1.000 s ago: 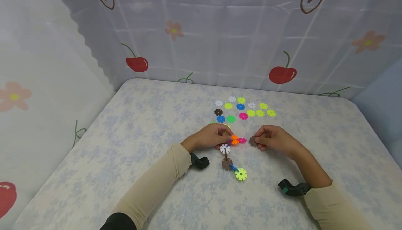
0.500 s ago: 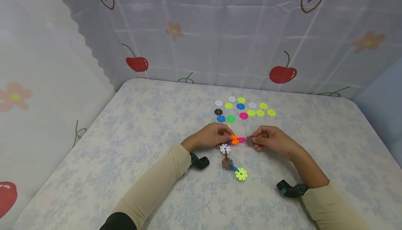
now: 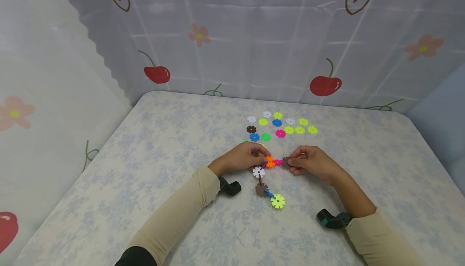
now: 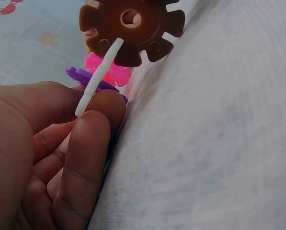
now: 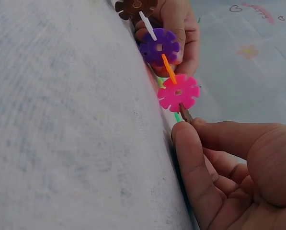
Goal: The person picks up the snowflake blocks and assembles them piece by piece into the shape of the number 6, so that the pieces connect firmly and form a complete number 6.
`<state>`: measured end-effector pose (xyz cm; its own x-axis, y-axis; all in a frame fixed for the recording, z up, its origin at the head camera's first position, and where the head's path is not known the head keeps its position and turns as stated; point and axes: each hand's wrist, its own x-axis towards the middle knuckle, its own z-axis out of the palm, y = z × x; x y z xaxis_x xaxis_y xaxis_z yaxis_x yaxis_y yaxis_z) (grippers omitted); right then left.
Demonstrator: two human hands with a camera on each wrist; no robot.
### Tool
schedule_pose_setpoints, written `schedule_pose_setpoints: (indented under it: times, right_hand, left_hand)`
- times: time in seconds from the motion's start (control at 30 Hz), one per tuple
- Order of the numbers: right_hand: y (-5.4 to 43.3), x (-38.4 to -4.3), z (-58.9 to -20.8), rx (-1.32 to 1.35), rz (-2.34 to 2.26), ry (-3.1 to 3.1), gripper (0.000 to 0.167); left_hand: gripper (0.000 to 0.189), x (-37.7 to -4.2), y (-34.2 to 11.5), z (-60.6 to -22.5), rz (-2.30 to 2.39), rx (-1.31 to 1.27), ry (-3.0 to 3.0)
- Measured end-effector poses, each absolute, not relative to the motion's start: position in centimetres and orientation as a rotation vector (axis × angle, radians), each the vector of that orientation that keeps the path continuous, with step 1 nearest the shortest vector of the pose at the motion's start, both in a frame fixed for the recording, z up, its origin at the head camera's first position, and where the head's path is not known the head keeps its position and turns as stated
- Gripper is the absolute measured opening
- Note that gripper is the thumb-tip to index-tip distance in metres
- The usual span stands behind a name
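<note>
A chain of notched plastic discs lies between the hands. My left hand [image 3: 247,156] pinches its purple disc [image 5: 169,44], beside the orange disc [image 3: 270,162]. From the purple disc a white disc [image 4: 97,79] leads toward me to a brown disc [image 4: 157,21], a blue disc [image 3: 269,193] and a lime disc [image 3: 278,204] at the near end. A pink disc [image 5: 189,93] is slotted onto the orange one on the right. Between thumb and forefinger my right hand [image 3: 312,163] holds another brown disc [image 5: 186,114], edge-on, its rim at the pink disc's lower notch.
Behind the hands, several loose discs lie spread on the table, among them a green disc [image 3: 266,137], a dark brown disc [image 3: 251,129] and a lime disc [image 3: 313,130]. A patterned cloth [image 3: 232,48] hangs along the table's far edge.
My right hand has moved left, bringing the brown disc from apart to the pink disc's edge. The left hand keeps its grip in nearly the same place.
</note>
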<state>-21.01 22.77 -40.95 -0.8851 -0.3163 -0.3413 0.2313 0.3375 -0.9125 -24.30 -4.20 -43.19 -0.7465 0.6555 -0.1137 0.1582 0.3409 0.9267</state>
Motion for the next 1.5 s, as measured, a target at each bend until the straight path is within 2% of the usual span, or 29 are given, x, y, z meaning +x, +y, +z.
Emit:
schedule_pose_setpoints:
  times: [0.63,1.5]
  right_hand:
    - [21.8,-20.8,-41.6,0.004,-1.609,2.123,0.015]
    - [21.0,-20.4,-41.2,0.006,-1.641,2.146,0.017]
  left_hand:
    - [0.022,-24.1,-4.3,-43.3,1.379,0.706,2.162]
    - [0.02,-24.0,-3.9,-42.8,1.367,0.659,2.209]
